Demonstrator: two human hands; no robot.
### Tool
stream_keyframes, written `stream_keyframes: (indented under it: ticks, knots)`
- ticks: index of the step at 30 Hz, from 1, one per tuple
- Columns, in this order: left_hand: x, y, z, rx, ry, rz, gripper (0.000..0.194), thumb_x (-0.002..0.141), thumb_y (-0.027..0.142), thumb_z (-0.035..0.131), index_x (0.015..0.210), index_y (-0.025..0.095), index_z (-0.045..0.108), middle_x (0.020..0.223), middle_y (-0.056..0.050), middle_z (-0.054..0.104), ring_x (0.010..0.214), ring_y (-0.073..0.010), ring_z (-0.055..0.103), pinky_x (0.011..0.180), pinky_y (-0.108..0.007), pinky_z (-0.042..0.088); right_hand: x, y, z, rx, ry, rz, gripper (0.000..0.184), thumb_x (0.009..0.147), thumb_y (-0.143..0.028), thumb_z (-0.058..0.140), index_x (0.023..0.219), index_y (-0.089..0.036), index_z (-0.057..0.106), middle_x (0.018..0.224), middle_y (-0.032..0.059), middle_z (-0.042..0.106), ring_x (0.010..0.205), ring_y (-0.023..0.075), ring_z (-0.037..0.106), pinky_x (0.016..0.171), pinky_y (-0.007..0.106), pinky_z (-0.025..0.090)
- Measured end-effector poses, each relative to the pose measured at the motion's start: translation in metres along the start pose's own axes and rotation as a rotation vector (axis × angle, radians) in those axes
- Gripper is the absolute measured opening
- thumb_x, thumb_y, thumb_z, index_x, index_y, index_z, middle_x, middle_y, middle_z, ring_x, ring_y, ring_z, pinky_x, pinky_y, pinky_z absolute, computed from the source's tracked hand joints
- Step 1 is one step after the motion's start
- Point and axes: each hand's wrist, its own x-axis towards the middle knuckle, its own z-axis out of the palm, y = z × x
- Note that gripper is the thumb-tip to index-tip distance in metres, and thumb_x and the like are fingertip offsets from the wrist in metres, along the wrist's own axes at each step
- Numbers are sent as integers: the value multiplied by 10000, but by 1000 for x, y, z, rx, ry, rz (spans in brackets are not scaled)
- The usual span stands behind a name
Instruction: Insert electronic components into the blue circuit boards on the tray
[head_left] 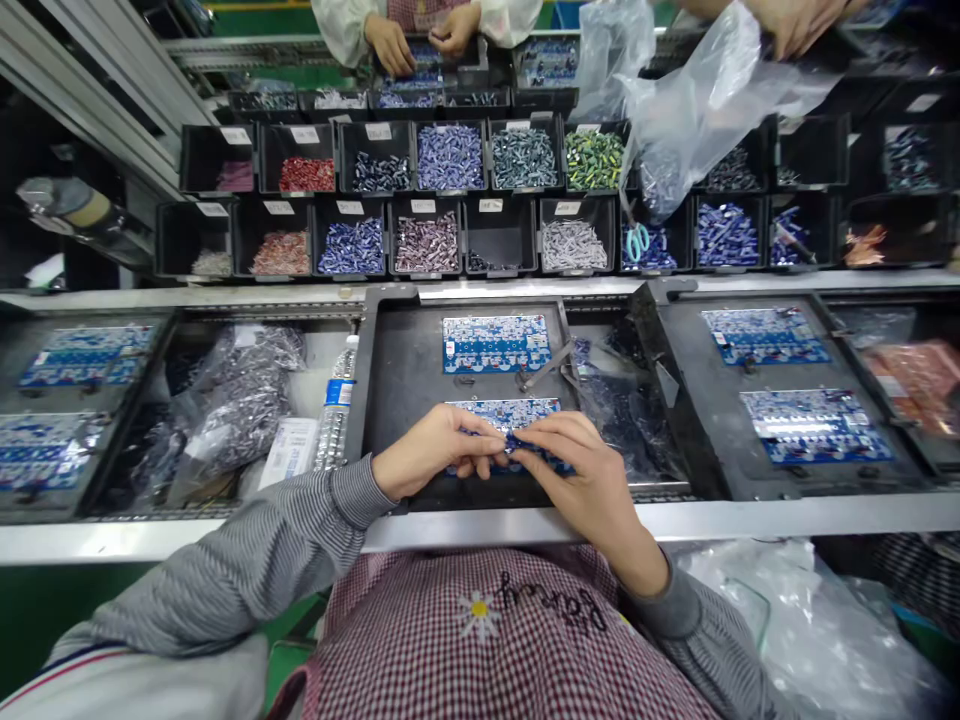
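My left hand (435, 450) and my right hand (581, 475) meet over the near blue circuit board (510, 410) on a dark tray (401, 370). Both hands pinch small blue components (517, 443) between fingertips, just above the board's front edge. A second blue circuit board (496, 343) lies farther back on the same tray. The near board is partly hidden by my fingers.
Rows of black bins (450, 157) with coloured components stand behind the tray. Other trays with boards sit left (75, 355) and right (765, 335). A water bottle (337, 400) and component bags (240, 400) lie to the left. Other people's hands (390, 45) work at the far side, one lifting a plastic bag (697, 110).
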Motion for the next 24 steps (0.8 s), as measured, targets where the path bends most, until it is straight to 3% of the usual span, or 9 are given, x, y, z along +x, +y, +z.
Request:
stream_keyframes:
  ticks: [7, 11, 13, 16, 21, 24]
  knots:
    - [1, 1, 6, 11, -56, -58, 258, 812, 262, 603, 607, 106, 619, 542, 2, 538, 438, -44, 442, 405, -168, 282, -1, -8, -8, 40, -12, -31, 199, 836, -145, 571, 965, -254, 677, 882, 32, 671, 880, 194, 579, 811, 415, 507]
    - [2, 3, 2, 21, 36, 1, 119, 801, 189, 590, 809, 94, 661, 724, -53, 640, 552, -81, 558, 442, -174, 342, -4, -7, -6, -11, -97, -1, 151, 825, -116, 543, 860, -206, 659, 808, 44, 639, 823, 190, 560, 768, 390, 504]
    - [2, 4, -4, -14, 91, 1, 168, 793, 186, 598, 917, 88, 656, 793, -82, 662, 578, -94, 577, 435, -177, 335, -6, -4, -2, -45, -148, 20, 156, 827, -101, 519, 809, -193, 644, 775, 50, 618, 801, 191, 544, 747, 377, 498]
    - [3, 3, -10, 3, 96, -10, 196, 787, 276, 641, 848, 90, 650, 814, -103, 674, 574, -97, 575, 414, -181, 300, -8, 0, 4, -59, -179, 22, 155, 837, -103, 504, 809, -185, 633, 784, 57, 606, 815, 196, 531, 762, 373, 487]
    - [3, -1, -12, 170, 132, -2, 240, 739, 331, 694, 655, 114, 636, 510, 11, 527, 423, -48, 355, 411, -195, 211, -8, 2, 9, -87, -232, 26, 148, 830, -95, 506, 807, -181, 624, 781, 55, 596, 831, 203, 520, 765, 369, 480]
    - [0, -1, -11, 181, 101, 48, 176, 738, 284, 683, 712, 110, 687, 550, 13, 522, 478, -59, 355, 449, -198, 243, -7, 4, 9, -98, -252, 13, 157, 825, -82, 511, 828, -184, 630, 789, 56, 600, 838, 208, 519, 768, 379, 485]
